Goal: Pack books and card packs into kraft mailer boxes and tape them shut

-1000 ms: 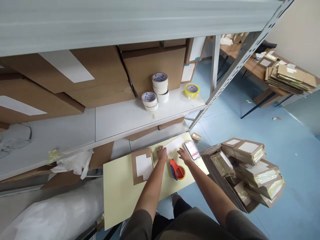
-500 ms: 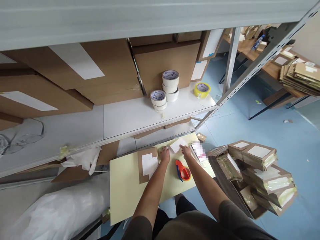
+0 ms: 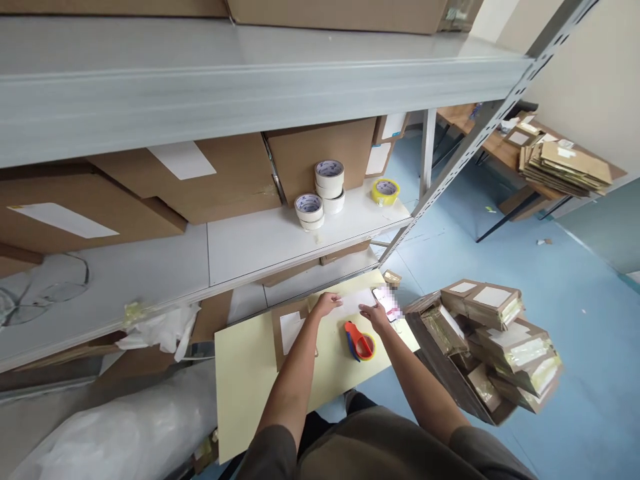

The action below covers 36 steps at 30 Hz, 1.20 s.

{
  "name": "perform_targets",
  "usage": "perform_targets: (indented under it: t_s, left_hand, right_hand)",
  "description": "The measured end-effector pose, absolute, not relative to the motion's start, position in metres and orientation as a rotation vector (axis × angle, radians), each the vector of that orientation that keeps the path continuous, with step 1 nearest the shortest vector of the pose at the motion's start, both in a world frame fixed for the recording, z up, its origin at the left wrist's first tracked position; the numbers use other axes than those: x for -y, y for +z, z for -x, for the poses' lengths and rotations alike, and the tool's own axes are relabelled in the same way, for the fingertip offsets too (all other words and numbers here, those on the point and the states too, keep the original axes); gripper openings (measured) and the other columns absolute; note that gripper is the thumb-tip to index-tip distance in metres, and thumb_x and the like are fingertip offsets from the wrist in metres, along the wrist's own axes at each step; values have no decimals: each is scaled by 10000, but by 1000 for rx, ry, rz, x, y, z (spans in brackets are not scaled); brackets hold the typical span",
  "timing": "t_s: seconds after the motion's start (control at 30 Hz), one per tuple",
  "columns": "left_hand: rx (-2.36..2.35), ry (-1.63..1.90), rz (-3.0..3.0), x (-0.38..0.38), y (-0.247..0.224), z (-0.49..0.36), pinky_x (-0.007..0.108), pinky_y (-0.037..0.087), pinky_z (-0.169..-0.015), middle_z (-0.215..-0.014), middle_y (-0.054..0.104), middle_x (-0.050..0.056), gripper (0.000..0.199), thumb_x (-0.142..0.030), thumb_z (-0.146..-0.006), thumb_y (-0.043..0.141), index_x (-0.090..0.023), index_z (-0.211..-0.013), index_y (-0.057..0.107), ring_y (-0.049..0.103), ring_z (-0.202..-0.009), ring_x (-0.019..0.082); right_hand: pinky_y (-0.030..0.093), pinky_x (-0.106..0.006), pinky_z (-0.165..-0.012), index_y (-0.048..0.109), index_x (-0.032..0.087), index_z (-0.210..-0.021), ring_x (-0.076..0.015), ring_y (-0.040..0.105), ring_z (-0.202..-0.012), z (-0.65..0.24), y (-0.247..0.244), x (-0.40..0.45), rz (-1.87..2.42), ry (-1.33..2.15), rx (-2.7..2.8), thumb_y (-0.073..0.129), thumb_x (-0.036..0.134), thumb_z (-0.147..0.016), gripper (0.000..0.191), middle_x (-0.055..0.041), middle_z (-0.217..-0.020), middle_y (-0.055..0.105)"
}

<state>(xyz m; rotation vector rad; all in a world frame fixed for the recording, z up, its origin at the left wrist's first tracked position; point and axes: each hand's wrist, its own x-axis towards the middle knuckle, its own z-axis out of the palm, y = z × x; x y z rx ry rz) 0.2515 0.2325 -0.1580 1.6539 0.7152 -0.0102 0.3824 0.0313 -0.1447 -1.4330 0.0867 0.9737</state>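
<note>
A small sheet of white paper is held between my two hands, just above the pale yellow tabletop. My left hand pinches its left side, and my right hand has its lower right corner between thumb and fingers. Under my left forearm lies a flat brown cardboard package with white labels, partly hidden by the arm. A red and blue tape dispenser with a yellow roll sits just below my right hand. Right of the paper is a phone, its screen blurred out.
Ahead, a grey shelf carries large cartons, stacked white tape rolls and a yellow tape roll. On the right, an open box overflows with taped packages. A white plastic bundle lies at left.
My left hand has lifted off the package's edge and come to the paper's left side. The paper has shifted slightly down, between both hands. The camera view has tilted up and turned right.
</note>
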Motion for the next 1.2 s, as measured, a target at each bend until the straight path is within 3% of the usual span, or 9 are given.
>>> perform_targets:
  t_s: [0.13,0.33,0.53,0.63,0.77,0.87,0.97,1.13,1.2]
  left_hand:
    - [-703,-172,-1662,-243,-141,-252,353,526,-782,-686,725,-6,423,-550,-548,907,-179,-699,769,669,-758,237]
    - [-695,-176,-1578,-242,-128,-254,325,508,-698,-689,756,12,478,-562,-451,959,-186,-688,783,661,-710,224]
    - [-791,-110,-1487,-252,-139,-244,367,554,-698,-697,774,50,526,-613,-432,967,-193,-691,784,693,-688,248]
    - [-824,-57,-1512,-247,-140,-251,414,580,-832,-800,813,76,499,-581,-447,978,-204,-719,797,741,-821,292]
    - [-871,164,-1629,-224,-128,-274,449,484,-1108,-1163,812,147,571,-457,-451,1011,-189,-925,838,699,-1209,363]
    - [-909,277,-1575,-209,-110,-277,461,477,-1118,-1249,776,194,603,-562,-615,930,-157,-1050,828,680,-1251,358]
    - [-856,269,-1399,-198,-87,-257,429,559,-948,-1123,803,182,660,-709,-795,738,-143,-1126,809,750,-1027,299]
    - [-645,105,-1431,-170,-50,-200,314,538,-762,-777,764,49,475,-552,-585,954,-154,-793,799,708,-789,224]
    - [-685,106,-1458,-156,-41,-179,285,505,-689,-664,699,6,449,-550,-586,949,-164,-673,736,667,-705,192]
  right_hand:
    - [545,-313,-653,629,223,-709,-186,655,-691,-401,-133,-21,1517,977,13,967,536,-531,494,-15,-735,705]
    - [416,-269,-529,512,238,-599,-131,488,-553,-409,-132,-19,1580,874,155,924,675,-496,610,52,-556,536]
    - [470,-290,-548,527,247,-647,-150,515,-577,-423,-123,-7,1541,723,-8,885,725,-475,622,39,-598,569]
    - [480,-298,-565,574,236,-683,-160,537,-597,-428,-113,-1,1510,760,51,897,696,-497,591,21,-648,612]
    - [489,-312,-602,625,233,-752,-187,582,-641,-422,-98,-1,1466,819,134,884,678,-575,545,-7,-720,669]
    - [485,-309,-626,628,237,-758,-190,596,-663,-418,-82,-1,1470,847,245,849,665,-656,493,-7,-745,679]
    - [470,-302,-633,641,238,-757,-189,592,-672,-417,-60,-1,1514,877,443,805,669,-718,463,-2,-738,675]
    - [440,-285,-611,695,221,-745,-182,581,-666,-400,-20,-19,1513,1104,880,827,623,-735,423,10,-691,664]
    - [450,-288,-615,724,217,-789,-187,595,-685,-384,-10,-32,1483,1153,965,832,608,-734,409,2,-724,687]
